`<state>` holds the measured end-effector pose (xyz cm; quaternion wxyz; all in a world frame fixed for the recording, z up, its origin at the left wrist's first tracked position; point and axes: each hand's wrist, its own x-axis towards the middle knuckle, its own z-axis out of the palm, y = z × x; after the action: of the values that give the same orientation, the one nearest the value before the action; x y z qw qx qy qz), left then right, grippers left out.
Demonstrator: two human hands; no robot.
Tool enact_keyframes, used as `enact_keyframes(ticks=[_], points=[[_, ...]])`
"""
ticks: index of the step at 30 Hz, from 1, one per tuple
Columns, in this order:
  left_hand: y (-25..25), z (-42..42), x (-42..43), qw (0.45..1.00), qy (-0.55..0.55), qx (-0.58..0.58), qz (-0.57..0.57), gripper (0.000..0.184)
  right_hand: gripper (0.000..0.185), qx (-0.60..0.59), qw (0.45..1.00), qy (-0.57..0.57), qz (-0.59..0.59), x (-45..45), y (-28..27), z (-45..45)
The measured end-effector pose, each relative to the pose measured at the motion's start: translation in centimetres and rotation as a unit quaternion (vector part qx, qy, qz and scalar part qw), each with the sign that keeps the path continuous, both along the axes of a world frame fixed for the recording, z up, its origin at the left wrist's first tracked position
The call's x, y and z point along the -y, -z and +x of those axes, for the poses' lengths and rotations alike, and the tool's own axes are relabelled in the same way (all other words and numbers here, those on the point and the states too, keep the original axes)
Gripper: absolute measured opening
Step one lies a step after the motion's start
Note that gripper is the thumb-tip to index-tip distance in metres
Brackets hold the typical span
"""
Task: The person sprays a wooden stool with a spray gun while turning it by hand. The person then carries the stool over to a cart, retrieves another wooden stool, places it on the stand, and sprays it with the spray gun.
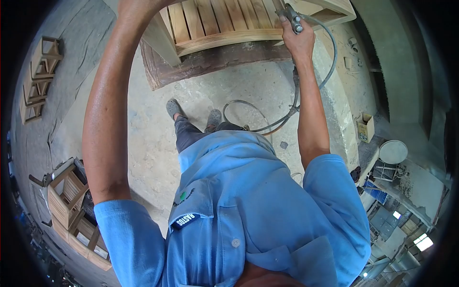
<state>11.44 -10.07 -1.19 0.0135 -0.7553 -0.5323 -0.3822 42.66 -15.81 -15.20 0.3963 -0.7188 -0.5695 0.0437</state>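
My right hand (297, 39) is wrapped around a metal spray gun (293, 20) at the right side of a pale wooden slatted piece of furniture (229, 39). Grey hoses (332, 55) run from the gun and loop down to the floor. At the top edge of the view, my left hand (143, 4) reaches over the left side of the furniture; its fingers are cut off by the frame, so their state and contact do not show. The furniture stands on a brown sheet-covered base (215, 62).
Several wooden frames (42, 71) stand at the far left. More slatted wooden furniture (71, 196) is at lower left. A hose coil (227, 107) lies on the concrete floor near my feet. To the right are a cardboard box (366, 128) and a round white lid-like disc (393, 151).
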Motion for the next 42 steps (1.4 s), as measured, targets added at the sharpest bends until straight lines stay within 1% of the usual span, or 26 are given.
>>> enact_keyframes(ticks=[2, 5, 12, 15, 18, 20, 24, 27, 30, 33, 37, 38, 40, 42], points=[[0.1, -0.1, -0.1, 1.000, 0.000, -0.003, -0.010, 0.037, 0.047, -0.026, 0.999, 0.008, -0.038, 1.1, -0.5, -0.1], [-0.1, 0.0, 0.3, 1.000, 0.011, 0.003, -0.011, 0.037, 0.048, -0.031, 0.998, 0.011, -0.045, 2.7, -0.2, 0.4], [-0.6, 0.0, 1.1, 1.000, 0.017, 0.008, -0.017, 0.037, 0.047, -0.082, 0.992, 0.035, -0.091, 6.5, 0.5, 1.3], [0.6, -0.3, 0.1, 0.999, 0.015, -0.005, 0.032, 0.037, 0.047, -0.078, 0.992, 0.043, -0.091, 5.9, 0.7, 1.4], [1.1, -0.4, -0.1, 0.999, 0.020, 0.021, 0.043, 0.036, 0.046, -0.054, 0.995, 0.042, -0.070, 2.8, 0.2, 1.2], [1.0, -0.2, 0.1, 0.999, 0.016, 0.018, 0.045, 0.036, 0.046, -0.051, 0.997, 0.030, -0.056, 0.6, -1.4, -0.1], [0.4, -0.2, 0.3, 1.000, 0.014, 0.010, 0.011, 0.036, 0.022, -0.043, 0.990, -0.091, 0.101, -4.1, -1.8, -2.1], [-0.3, 0.2, 1.4, 1.000, 0.000, 0.019, 0.008, 0.035, 0.022, -0.027, 0.999, -0.035, 0.024, -6.2, -0.5, -0.4], [0.1, 0.7, 2.0, 0.998, -0.010, 0.019, 0.066, 0.034, 0.027, -0.042, 0.997, 0.022, -0.069, -6.9, 0.2, 1.0], [0.6, 0.2, 0.6, 0.999, 0.009, 0.031, 0.043, 0.034, 0.030, -0.033, 0.998, 0.017, -0.046, -5.8, 0.4, 1.8], [0.0, 0.1, 1.0, 1.000, 0.009, 0.012, 0.009, 0.034, 0.042, -0.028, 0.999, 0.020, -0.021, -2.0, 0.6, 2.6], [0.0, 0.1, 1.0, 1.000, 0.011, 0.014, 0.005, 0.035, 0.040, -0.036, 0.998, 0.035, -0.044, -1.1, 0.7, 2.8], [0.1, 0.1, 0.9, 1.000, 0.011, 0.010, 0.016, 0.035, 0.045, -0.053, 0.993, 0.063, -0.089, 0.8, 0.5, 3.2], [-0.2, 0.1, 1.1, 1.000, 0.020, 0.000, 0.007, 0.037, 0.048, -0.064, 0.989, 0.074, -0.108, 3.0, 0.4, 3.5]])
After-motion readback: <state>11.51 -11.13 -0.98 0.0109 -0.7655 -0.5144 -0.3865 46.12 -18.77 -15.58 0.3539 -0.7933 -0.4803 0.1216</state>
